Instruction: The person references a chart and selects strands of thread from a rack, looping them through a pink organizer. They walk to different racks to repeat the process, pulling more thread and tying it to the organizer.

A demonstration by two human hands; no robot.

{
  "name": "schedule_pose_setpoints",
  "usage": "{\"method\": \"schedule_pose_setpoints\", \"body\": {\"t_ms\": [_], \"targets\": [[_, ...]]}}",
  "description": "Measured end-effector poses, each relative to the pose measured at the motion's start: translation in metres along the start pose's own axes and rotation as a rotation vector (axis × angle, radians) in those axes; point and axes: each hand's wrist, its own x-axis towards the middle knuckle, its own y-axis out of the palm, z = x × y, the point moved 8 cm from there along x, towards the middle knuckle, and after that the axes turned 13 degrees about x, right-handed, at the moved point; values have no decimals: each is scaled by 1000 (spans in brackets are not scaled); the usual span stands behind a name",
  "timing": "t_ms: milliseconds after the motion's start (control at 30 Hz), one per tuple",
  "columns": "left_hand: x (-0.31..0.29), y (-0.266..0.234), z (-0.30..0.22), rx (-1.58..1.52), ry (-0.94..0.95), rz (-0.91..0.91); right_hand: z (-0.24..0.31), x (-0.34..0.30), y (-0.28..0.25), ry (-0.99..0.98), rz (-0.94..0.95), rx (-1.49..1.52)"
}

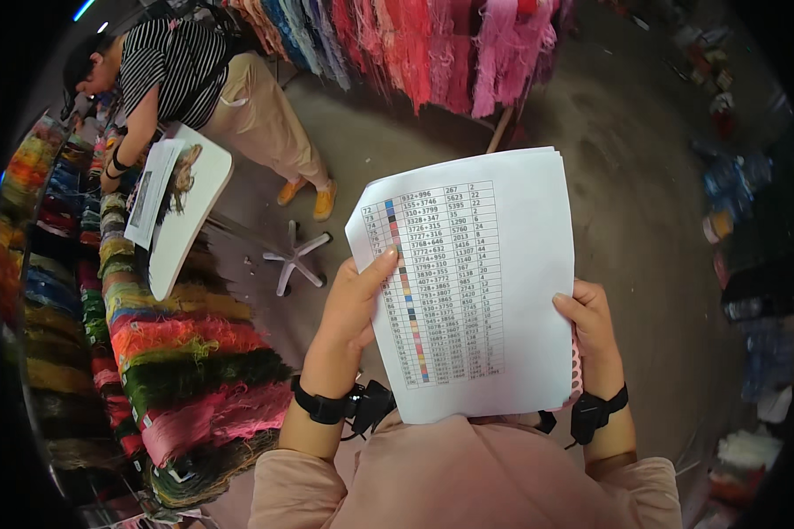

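Left hand [353,309] grips the left edge of a thin stack of white printed paper sheets [529,247], thumb on top by a column of small coloured squares; right hand [594,326] pinches the opposite edge. Gripping both sides probably keeps the sheets flat for reading. Paper looks clean, gently bowed, ruled table left of centre. Left of the fingers: multicoloured thread hanks [190,339]. Farther ahead-left: rounded white board [206,189], co-worker in striped shirt [181,79]. Beyond the fingertips, pink-red hanging hanks [428,53].

Printed columns of numbers [437,295] stand on the white papers [472,286].
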Motion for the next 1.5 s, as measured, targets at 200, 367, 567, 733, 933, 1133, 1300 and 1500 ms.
{"method": "schedule_pose_setpoints", "body": {"t_ms": [200, 367, 567, 733, 933, 1133, 1300, 1500], "targets": [[84, 22, -33, 3, 49, -131, 46, 108, -24, 46, 85, 48], [144, 15, -39, -16, 44, -137, 52, 171, -31, 131, 121, 53], [239, -11, -61, -54, 72, -140, 69, 268, -21, 121, 139, 33], [324, -48, -88, -73, 95, -99, 81, 358, -2, 83, 133, -54], [408, -113, -129, 47, 130, -112, 87, 465, 48, 15, 102, -126], [466, -178, -156, 107, 134, -206, 97, 555, 71, -178, 209, -334], [515, -236, -197, -23, 162, -258, 122, 638, 97, -304, 236, -482], [619, -263, -265, -57, 242, -156, 167, 727, 98, -515, 94, -205]]}}
